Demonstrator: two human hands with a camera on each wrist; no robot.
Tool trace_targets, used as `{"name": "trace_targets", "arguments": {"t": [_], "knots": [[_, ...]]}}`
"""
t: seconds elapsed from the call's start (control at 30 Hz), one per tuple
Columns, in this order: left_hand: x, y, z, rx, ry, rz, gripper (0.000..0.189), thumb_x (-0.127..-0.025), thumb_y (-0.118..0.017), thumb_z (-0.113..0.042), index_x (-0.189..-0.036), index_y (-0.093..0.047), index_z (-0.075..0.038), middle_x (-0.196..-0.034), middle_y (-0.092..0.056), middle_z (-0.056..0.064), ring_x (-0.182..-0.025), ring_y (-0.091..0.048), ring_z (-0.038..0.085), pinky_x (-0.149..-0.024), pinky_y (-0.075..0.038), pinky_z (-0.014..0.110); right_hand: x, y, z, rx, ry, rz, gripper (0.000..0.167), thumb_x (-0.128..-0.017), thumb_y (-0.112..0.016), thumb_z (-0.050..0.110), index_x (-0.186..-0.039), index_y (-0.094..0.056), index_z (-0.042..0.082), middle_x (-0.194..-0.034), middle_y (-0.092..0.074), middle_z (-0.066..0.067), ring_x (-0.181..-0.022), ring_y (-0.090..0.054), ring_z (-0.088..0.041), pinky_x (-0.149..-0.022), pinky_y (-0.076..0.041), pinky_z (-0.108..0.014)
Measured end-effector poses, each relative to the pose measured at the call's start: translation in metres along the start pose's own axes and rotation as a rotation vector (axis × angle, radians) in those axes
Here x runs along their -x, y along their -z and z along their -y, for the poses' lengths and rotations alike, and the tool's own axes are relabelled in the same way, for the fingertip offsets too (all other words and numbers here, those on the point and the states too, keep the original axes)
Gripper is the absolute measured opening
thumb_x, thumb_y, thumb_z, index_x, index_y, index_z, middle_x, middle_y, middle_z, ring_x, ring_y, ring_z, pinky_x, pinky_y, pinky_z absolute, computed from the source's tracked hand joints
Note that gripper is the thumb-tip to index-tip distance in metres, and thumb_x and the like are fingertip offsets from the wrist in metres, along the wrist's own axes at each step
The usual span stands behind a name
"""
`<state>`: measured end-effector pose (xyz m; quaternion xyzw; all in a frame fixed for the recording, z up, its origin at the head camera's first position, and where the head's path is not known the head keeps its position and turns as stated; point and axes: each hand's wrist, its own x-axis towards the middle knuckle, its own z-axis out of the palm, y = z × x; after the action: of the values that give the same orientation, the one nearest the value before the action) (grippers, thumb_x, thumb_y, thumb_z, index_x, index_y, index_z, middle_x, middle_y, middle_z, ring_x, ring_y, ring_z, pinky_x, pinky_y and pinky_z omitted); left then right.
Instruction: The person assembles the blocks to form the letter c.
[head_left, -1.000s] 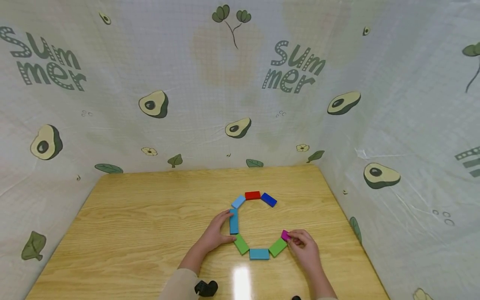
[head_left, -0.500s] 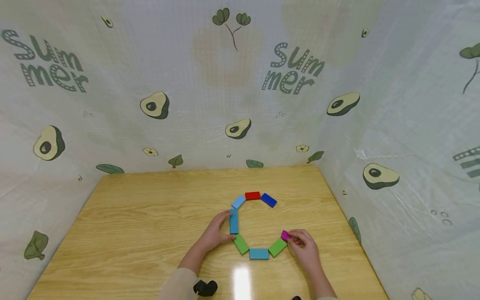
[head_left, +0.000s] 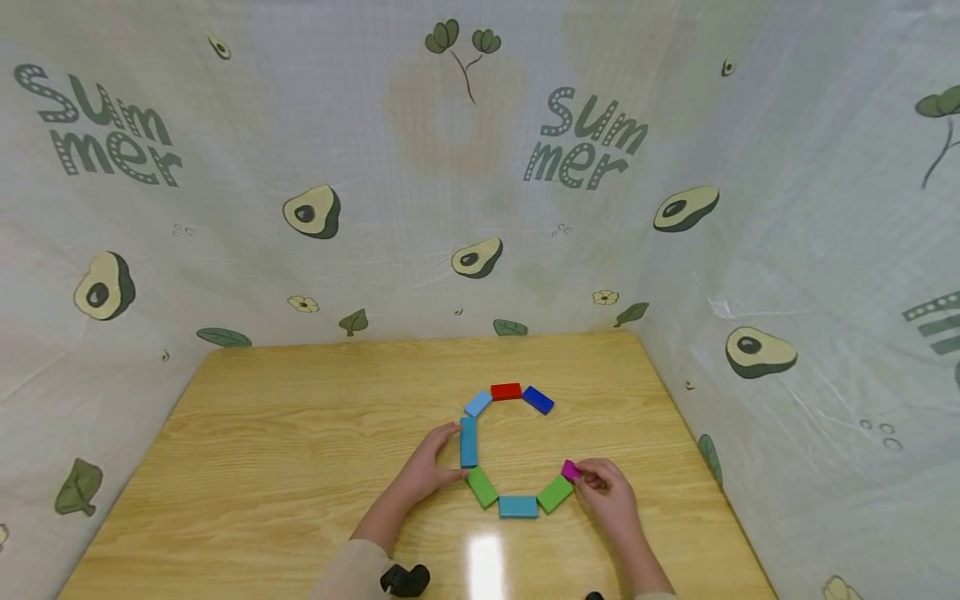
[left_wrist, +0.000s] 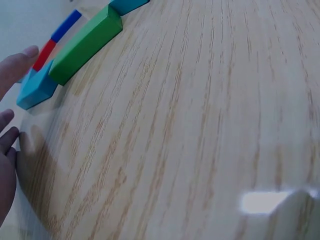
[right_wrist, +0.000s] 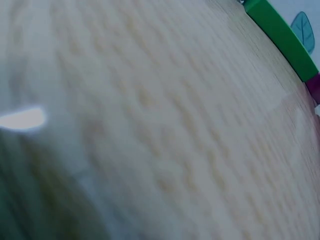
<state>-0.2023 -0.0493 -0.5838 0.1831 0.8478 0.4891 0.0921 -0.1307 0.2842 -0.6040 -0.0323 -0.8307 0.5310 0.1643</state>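
Note:
Coloured rectangular blocks form an open ring on the wooden table. My left hand (head_left: 426, 468) lies at the ring's left side, fingers spread: the fingertips are by the upper end of a long blue block (head_left: 468, 443), the thumb by a green block (head_left: 483, 487). Whether they touch cannot be told. My right hand (head_left: 611, 496) pinches a small magenta block (head_left: 571, 471), partly hidden by the fingers, against the end of a second green block (head_left: 555, 494). Between the two green blocks lies another blue block (head_left: 518, 507). The right wrist view shows the magenta block (right_wrist: 314, 89) at its edge.
The ring's far side has a light blue block (head_left: 478, 404), a red block (head_left: 506, 392) and a dark blue block (head_left: 538, 400). A gap separates the dark blue and magenta blocks. Patterned cloth (head_left: 465, 192) hangs behind and beside the wooden table (head_left: 300, 433).
My left hand has eased slightly left, its fingertips no longer over the long blue block. The right hand and the blocks have not visibly moved.

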Motion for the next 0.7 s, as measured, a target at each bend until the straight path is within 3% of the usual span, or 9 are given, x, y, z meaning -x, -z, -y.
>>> {"name": "trace_targets", "arguments": {"t": [0.43,0.7], "knots": [[0.0,0.005,-0.009,-0.018,-0.023,-0.016,0.078,-0.081,-0.082,-0.027,-0.146,-0.043,-0.01,-0.151,-0.035,0.017,-0.139,-0.029,0.041,-0.109,-0.028,0.058,-0.004,0.006,0.01,-0.007,0.009,0.017,0.022,-0.078,-0.074,-0.01,-0.096,-0.074,0.003,-0.099,-0.065,-0.009,-0.08,-0.058,-0.015,-0.066,-0.049,-0.019],[0.001,0.009,-0.023,-0.045,-0.019,-0.018,0.075,-0.081,-0.082,-0.022,-0.145,-0.045,-0.012,-0.15,-0.037,0.015,-0.138,-0.032,0.038,-0.108,-0.03,0.056,-0.024,0.014,0.03,0.038,0.057,0.081,0.022,-0.081,-0.074,-0.006,-0.102,-0.073,-0.001,-0.103,-0.065,-0.008,-0.086,-0.058,-0.018,-0.073,-0.051,-0.025]]}}
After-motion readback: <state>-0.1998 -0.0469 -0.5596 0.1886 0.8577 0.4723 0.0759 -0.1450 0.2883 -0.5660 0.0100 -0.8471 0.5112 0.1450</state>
